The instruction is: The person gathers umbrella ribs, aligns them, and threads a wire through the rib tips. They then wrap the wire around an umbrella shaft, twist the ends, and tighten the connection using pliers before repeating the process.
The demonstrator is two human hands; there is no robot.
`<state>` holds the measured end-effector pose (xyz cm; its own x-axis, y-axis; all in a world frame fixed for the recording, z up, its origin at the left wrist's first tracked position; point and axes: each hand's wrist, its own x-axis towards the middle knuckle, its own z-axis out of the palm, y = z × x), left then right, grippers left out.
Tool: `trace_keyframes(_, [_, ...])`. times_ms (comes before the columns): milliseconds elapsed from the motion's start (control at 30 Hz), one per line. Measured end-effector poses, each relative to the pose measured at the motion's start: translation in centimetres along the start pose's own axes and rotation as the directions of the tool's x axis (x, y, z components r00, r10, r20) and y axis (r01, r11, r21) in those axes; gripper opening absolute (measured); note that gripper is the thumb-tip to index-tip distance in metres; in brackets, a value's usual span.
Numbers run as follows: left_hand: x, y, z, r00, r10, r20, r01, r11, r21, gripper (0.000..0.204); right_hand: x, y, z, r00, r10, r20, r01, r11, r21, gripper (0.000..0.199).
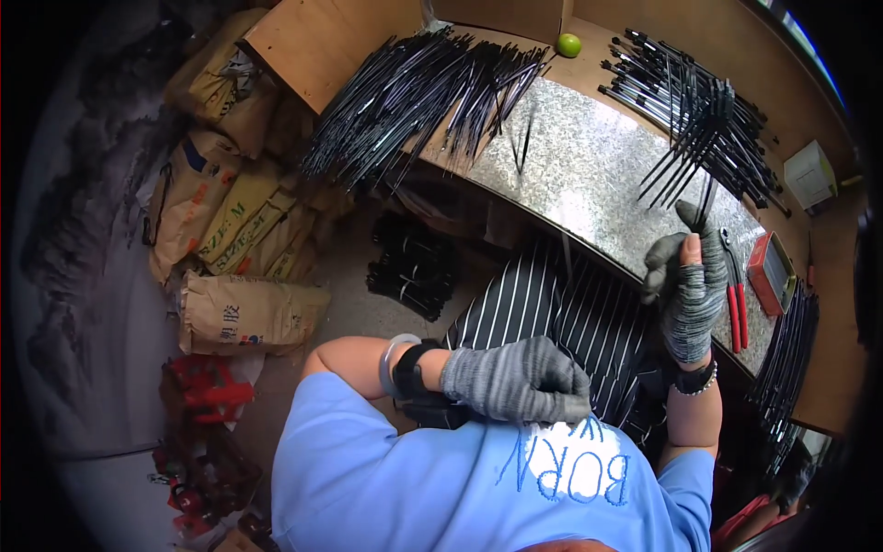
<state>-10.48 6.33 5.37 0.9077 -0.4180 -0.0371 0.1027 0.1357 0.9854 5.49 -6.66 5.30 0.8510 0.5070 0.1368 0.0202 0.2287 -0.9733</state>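
Rods (pixel 395 101), thin and black, lie heaped; done or left, I can't tell. Your curled left hand (pixel 520 379) is apart from your right hand (pixel 694 293), whose grip's unclear.

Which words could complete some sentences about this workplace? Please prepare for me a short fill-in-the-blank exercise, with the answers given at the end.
1. The left hand and the right hand both wear gray knitted ____.
2. Beyond the right hand, thin ____ rods lie in a pile.
3. The pliers on the worktop have ____ handles.
4. The dark trousers are patterned with white ____.

Missing words: gloves; black; red; stripes.
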Motion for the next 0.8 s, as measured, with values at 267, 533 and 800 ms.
trace_keyframes(267, [5.8, -2.2, -0.3, 0.991, -0.027, 0.128, -0.056, 0.793, 0.607, 0.022, -2.1, -0.5, 1.2, 0.996, 0.086, 0.021, -0.088, 0.985, 0.146, 0.036])
trace_keyframes(533, [10.6, -2.0, -5.0, 0.605, 0.6, -0.524, -0.344, 0.79, 0.508, 0.018, -3.4, -3.7, -4.1, 0.978, 0.169, 0.121, -0.186, 0.971, 0.15, 0.032])
trace_keyframes(800, [24.2, 1.2, -12.3, 0.683, 0.72, 0.124, -0.224, 0.045, 0.974, 0.022, -5.1, -2.4, -6.4, 0.983, 0.119, 0.138, -0.113, 0.992, -0.047, 0.029])
